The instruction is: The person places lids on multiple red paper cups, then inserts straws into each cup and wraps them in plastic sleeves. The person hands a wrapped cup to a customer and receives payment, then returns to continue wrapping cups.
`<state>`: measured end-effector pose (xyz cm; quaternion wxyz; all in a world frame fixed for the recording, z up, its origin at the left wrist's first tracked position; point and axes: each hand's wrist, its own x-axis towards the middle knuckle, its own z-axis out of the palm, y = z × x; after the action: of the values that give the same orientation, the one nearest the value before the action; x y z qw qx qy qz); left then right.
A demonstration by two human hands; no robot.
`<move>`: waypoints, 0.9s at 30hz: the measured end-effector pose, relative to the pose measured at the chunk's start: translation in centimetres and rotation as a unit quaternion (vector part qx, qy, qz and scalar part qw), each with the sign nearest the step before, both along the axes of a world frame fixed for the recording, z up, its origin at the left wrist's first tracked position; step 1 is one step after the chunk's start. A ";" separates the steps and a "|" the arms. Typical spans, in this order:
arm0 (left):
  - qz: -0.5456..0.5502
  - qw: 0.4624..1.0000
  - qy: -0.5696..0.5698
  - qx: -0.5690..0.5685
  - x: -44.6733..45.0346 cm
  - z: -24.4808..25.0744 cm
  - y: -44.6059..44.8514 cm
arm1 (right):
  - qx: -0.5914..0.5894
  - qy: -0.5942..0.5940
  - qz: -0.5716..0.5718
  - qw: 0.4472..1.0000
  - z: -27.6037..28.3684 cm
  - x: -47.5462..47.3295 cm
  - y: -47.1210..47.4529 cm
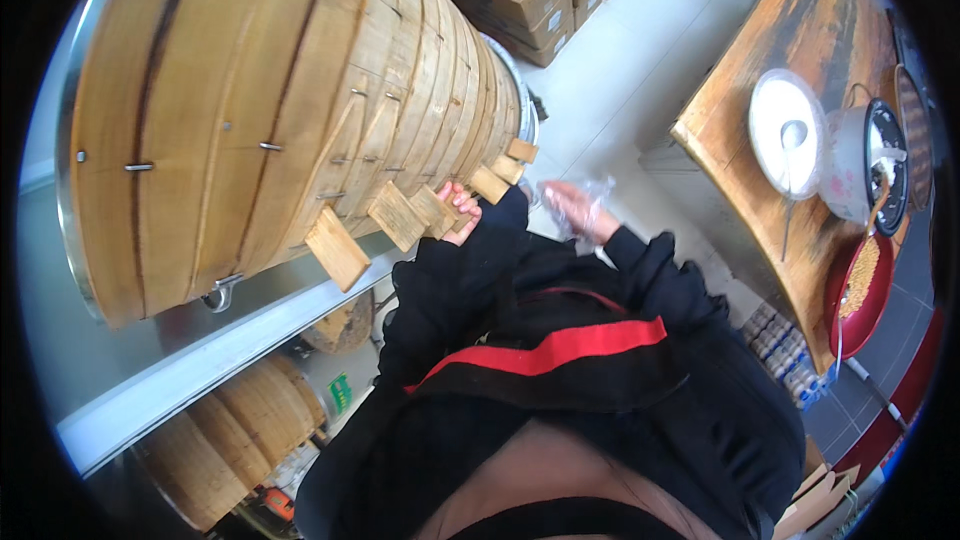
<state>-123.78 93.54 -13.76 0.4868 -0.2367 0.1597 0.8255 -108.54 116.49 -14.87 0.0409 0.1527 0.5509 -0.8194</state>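
A tall stack of round bamboo steamer baskets (pixel 405 82) rises in front of me, held together with metal staples. Short wooden handles (pixel 397 215) stick out from its side, one above another. My left hand (pixel 463 216) has its fingers curled over one of the lower handles. To the right of the stack, apart from it, is my right hand (pixel 576 208), covered by thin clear plastic that looks like a disposable glove. It is blurred, and I cannot make out whether anything is in its fingers.
A wooden table (pixel 750 105) at right holds a white bowl (pixel 780 101) with a ladle, a pot (pixel 851 165), and a red bowl (pixel 836 300) of yellowish bits. Cardboard boxes (pixel 517 0) are stacked behind. A metal counter edge (pixel 225 360) runs left, with more steamers (pixel 240 420) below.
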 end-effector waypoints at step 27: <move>0.033 0.999 -0.021 0.006 -1.6 14.0 -1.8 | 0.776 0.064 0.139 0.611 -2.0 -25.8 -1.8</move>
<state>-125.33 91.70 0.19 0.4642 -0.2564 0.1360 0.8368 -134.37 114.68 -16.83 -0.0152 -0.0036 0.9969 -0.0773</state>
